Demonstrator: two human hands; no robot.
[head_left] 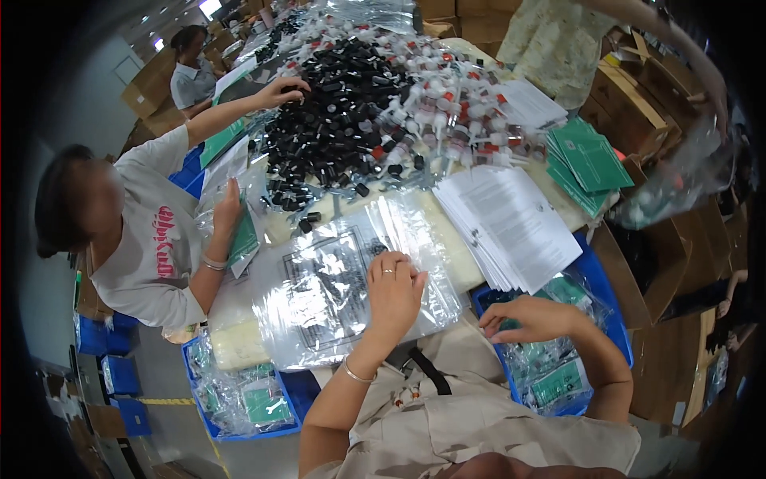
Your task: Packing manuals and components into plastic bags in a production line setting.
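Observation:
My left hand (395, 291) rests on a stack of clear plastic bags (427, 279) with dark print, directly in front of me. Its fingers are bent and held together over the top bag, with a small dark spot beside the fingertips; what they grip is hidden. My right hand (523, 319) hovers over the near edge of a blue bin (625, 335), its fingers loosely curved and apart, nothing visible in them. Beyond it lies a fanned stack of printed white sheets (511, 227). Two loose black caps (309, 220) lie just past the bags.
A heap of black caps (335, 112) and white-and-red pump tops (455, 112) covers the far table. Green booklets (590, 160) lie at right. Another blue bin (239, 435) of packed bags stands at left. A co-worker (152, 231) reaches into the heap; another person (550, 48) stands opposite.

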